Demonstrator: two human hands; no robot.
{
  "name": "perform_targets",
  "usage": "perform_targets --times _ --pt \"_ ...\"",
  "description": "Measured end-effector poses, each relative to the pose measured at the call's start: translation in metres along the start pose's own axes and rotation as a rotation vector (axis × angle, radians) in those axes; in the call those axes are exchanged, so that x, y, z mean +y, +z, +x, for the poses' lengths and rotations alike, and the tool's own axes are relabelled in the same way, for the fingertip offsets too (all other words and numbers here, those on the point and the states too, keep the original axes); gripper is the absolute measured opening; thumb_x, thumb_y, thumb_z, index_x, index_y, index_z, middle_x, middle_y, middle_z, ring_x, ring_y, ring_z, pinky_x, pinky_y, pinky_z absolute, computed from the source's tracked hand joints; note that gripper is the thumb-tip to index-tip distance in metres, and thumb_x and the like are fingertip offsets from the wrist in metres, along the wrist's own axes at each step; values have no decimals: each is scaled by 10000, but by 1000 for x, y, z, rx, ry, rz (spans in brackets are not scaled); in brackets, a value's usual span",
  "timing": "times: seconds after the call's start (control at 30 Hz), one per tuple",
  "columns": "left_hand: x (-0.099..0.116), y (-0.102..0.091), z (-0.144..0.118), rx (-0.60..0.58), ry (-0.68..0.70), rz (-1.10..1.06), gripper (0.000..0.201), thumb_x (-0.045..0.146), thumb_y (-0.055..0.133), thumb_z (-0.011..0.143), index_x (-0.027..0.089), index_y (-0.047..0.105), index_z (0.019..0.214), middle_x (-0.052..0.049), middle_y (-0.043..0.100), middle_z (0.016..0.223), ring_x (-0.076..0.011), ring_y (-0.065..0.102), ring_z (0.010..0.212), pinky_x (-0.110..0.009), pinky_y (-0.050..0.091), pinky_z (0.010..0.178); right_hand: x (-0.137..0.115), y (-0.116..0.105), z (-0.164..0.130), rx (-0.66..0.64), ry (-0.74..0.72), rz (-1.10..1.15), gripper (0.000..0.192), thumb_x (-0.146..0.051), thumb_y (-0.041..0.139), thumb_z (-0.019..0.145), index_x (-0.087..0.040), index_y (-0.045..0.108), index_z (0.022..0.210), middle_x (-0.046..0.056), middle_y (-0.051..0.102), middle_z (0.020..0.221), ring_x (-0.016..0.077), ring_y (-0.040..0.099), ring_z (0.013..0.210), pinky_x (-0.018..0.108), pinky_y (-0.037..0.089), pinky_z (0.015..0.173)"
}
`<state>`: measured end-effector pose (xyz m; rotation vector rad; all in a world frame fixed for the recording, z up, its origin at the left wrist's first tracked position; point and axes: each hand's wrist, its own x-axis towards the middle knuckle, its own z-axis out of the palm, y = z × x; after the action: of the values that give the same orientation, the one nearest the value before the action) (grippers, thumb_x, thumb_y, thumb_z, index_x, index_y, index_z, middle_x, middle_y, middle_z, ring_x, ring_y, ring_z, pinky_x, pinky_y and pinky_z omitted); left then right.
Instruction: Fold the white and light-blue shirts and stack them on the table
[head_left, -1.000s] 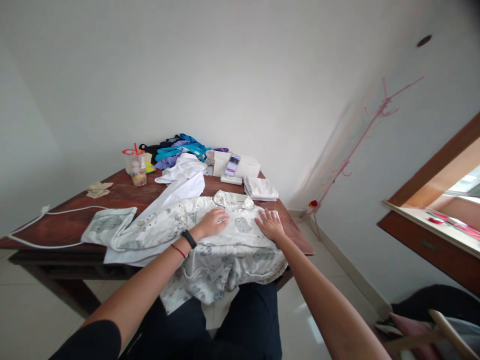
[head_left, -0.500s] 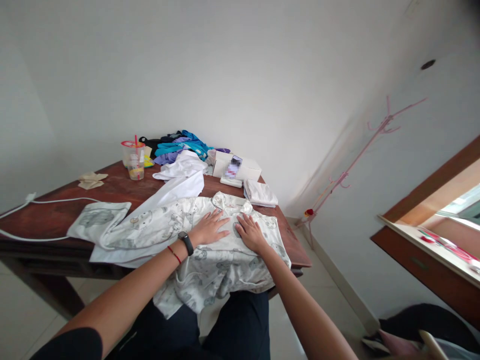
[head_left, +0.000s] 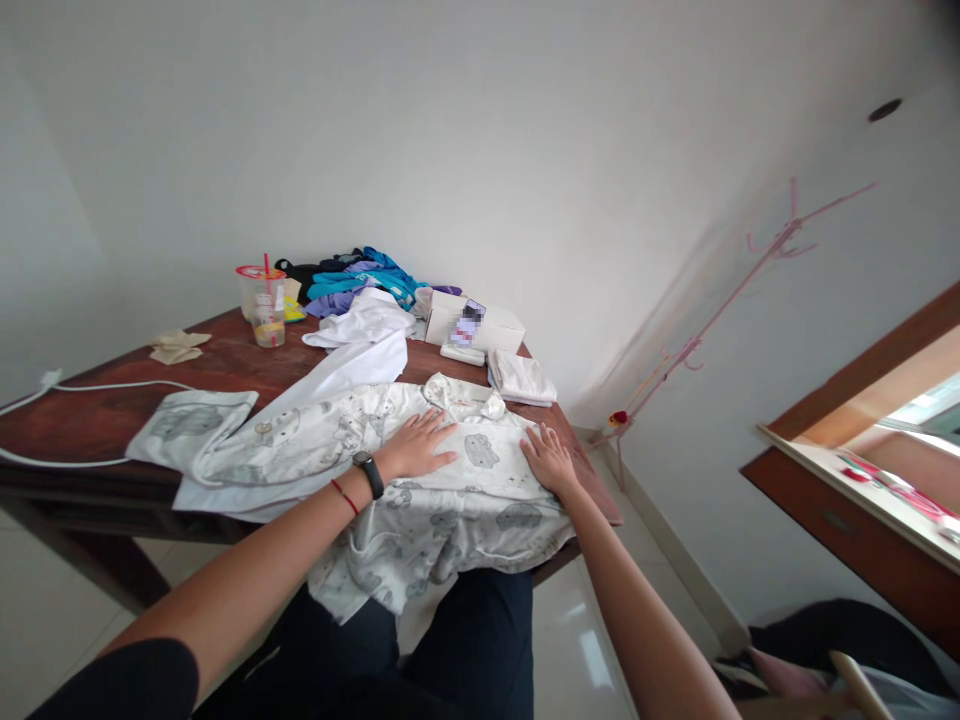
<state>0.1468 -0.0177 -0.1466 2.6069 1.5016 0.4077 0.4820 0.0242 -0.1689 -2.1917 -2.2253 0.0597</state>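
Observation:
A white pajama top (head_left: 480, 452) with grey animal prints lies spread over the table's near edge, its collar toward the wall and one sleeve reaching left. Its lower part hangs down toward my knees. My left hand (head_left: 417, 446) rests flat on the chest of the top, fingers spread. Near its right side, my right hand (head_left: 549, 460) lies flat on the cloth with the fingers apart. Neither hand grips anything. Beneath the printed sleeve, a plain white garment (head_left: 341, 372) shows, stretching back across the table.
On the wooden table (head_left: 232, 352) stand a plastic cup (head_left: 268, 315), a heap of clothes (head_left: 367, 280), a white box (head_left: 504, 330) with a phone (head_left: 469, 322) against it, and a folded cloth (head_left: 521, 377). A white cable (head_left: 67, 463) lies left. A pink coat rack (head_left: 712, 325) leans rightward.
My right hand has slid right across the top, away from the left hand, and the cloth there looks smoother. The left hand stays almost in place. The view has shifted slightly.

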Motion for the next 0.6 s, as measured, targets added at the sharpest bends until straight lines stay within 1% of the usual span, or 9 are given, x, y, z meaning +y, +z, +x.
perform_targets --times 0.1,0.2,0.3,0.43,0.6 --pt "2 -3 0 -4 -15 -30 728 683 363 997 242 392 1576 -118 269 1665 -350 205 1542 -534 209 1228 -1 1 -1 5 -2 5 629 -605 216 1050 -338 244 1619 35 78 1718 277 112 1572 539 203 1220" --pt "3 -5 0 -22 -34 -63 751 688 264 1015 229 315 1608 -118 238 1671 -324 180 1552 -520 189 1238 0 0 -2 15 -5 24 631 -613 205 1048 -342 252 1616 42 87 1717 281 113 1572 551 203 1217" --pt "4 -5 0 -26 -37 -70 765 689 252 1016 220 279 1619 -119 226 1672 -321 172 1554 -517 182 1239 0 0 -2 20 -10 33 637 -620 193 1046 -341 253 1615 44 93 1716 285 115 1571 561 214 1211" --pt "3 -4 1 0 -30 -71 764 691 290 1010 213 326 1604 -127 257 1662 -333 200 1547 -528 203 1230 -1 0 -2 11 0 -3 632 -607 203 1050 -339 234 1621 31 87 1717 274 118 1571 541 204 1220" --pt "1 -1 1 -4 -31 -55 744 690 283 1011 221 384 1580 -122 267 1664 -325 198 1548 -516 199 1235 -1 0 -1 1 5 -14 636 -612 199 1047 -341 231 1622 28 79 1718 274 115 1571 538 213 1216"
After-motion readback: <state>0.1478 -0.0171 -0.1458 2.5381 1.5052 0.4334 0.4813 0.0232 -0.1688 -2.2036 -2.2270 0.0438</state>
